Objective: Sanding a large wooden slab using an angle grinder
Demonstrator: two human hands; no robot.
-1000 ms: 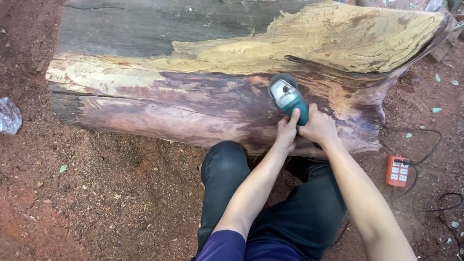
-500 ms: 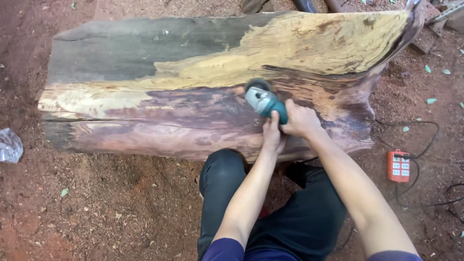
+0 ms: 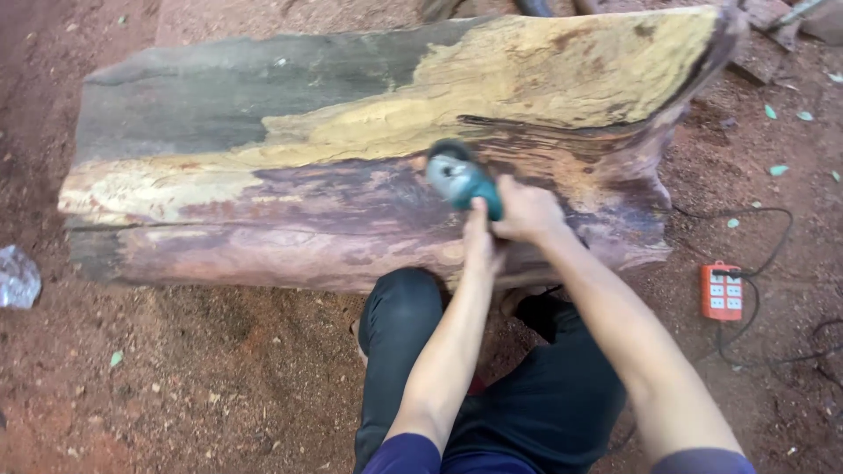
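Two hands hold one teal grinder [image 3: 461, 182] against the purple side of the big log [image 3: 351, 175], just below its yellow patch. Right hand [image 3: 527, 213] is closed around the grinder's body; left hand [image 3: 480, 239] grips beside it, fingers curled. An orange socket box [image 3: 722, 290] lies on the dirt right of the log.

The person wears a dark purple top with short sleeves that end near the upper arms, leaving both forearms bare down to the left hand [image 3: 480, 244] and the right hand [image 3: 527, 213]. Dark, nearly black trousers cover the legs, and no gloves, rings or watch show.
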